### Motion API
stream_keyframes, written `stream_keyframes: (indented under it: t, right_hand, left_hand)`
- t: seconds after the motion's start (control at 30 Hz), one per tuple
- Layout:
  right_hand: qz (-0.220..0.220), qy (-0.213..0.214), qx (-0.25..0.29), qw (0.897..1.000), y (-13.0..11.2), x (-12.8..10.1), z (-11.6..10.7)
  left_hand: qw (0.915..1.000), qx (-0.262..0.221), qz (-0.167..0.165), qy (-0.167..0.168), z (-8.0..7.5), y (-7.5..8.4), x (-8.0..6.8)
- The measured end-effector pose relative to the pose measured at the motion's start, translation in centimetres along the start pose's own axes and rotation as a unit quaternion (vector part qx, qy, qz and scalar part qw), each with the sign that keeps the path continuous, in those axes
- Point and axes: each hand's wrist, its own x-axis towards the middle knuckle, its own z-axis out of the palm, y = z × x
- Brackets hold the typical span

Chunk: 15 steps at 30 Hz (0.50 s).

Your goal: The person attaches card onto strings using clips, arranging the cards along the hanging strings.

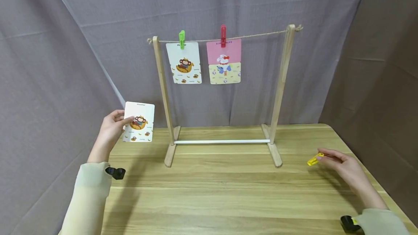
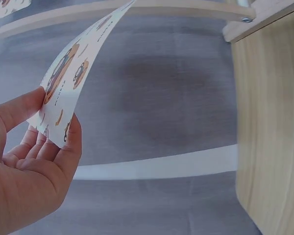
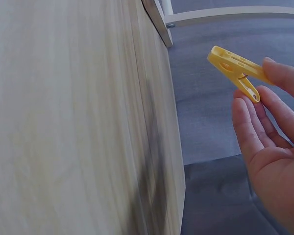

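Note:
At the left, my left hand (image 1: 112, 129) pinches a white card (image 1: 139, 113) printed with a monkey on a banana, thumb on its front and fingers behind. The left wrist view shows the card (image 2: 71, 78) bending slightly. Low on the right, my right hand (image 1: 347, 171) holds a yellow clothespin (image 1: 315, 159) above the table. In the right wrist view the clothespin (image 3: 235, 73) sits by its handle ends between thumb and fingertips, its jaw end pointing away from the hand.
A wooden rack (image 1: 282, 86) with a twine line (image 1: 261, 35) stands on the wooden table (image 1: 222, 191). A green clothespin (image 1: 181, 39) holds another monkey card (image 1: 184, 51) there; a red clothespin (image 1: 223, 35) holds a pink and yellow card (image 1: 225, 75). Grey curtain (image 1: 130, 64) surrounds the table.

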Motion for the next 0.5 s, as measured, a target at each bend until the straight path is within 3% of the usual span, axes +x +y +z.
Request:
stream_keyframes:
  t: [0.3,0.5]
  right_hand:
    - [0.001,-0.001,-0.006,1.000,0.3,0.0,0.1]
    - [0.003,0.001,-0.015,1.000,0.1,-0.1,0.0]
  left_hand:
    - [0.9978,-0.054,0.019,0.034,-2.3,1.3,0.0]
    - [0.9892,-0.137,0.019,0.048,-3.5,2.5,0.1]
